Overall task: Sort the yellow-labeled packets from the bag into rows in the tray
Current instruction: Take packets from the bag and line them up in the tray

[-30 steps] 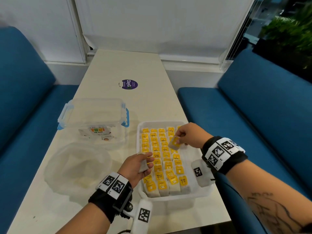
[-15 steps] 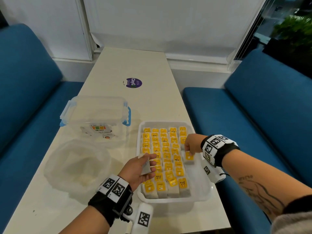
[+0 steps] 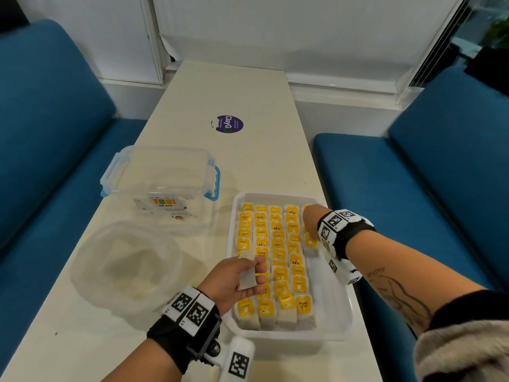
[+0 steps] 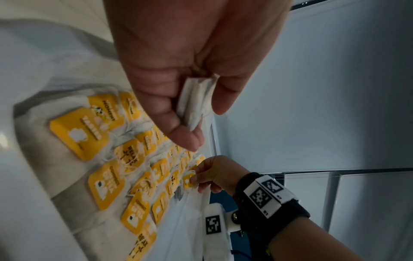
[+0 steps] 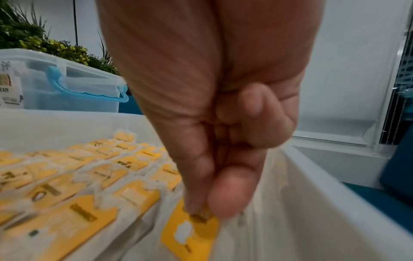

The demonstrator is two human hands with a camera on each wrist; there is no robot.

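Observation:
A white tray (image 3: 332, 330) on the table holds rows of yellow-labeled packets (image 3: 278, 252). My right hand (image 3: 310, 230) is at the tray's right column. Its thumb and finger pinch the top of a yellow-labeled packet (image 3: 311, 243) (image 5: 190, 233) that stands in that column. The same pinch shows in the left wrist view, right hand (image 4: 212, 176) on the label (image 4: 188, 181). My left hand (image 3: 242, 277) hovers over the tray's left side. It holds white packets (image 3: 247, 279) (image 4: 196, 98) between thumb and fingers. The translucent bag (image 3: 124, 266) lies open to the left.
A clear lidded box with blue clips (image 3: 159, 177) stands behind the bag. A purple sticker (image 3: 228, 124) marks the table further back. Blue benches flank the table. A bare strip of tray floor (image 3: 327, 293) lies beside the right column.
My right hand carried the yellow-labeled packet from over the tray's middle to the right column and lowered it there. My left hand stayed in place with its packets.

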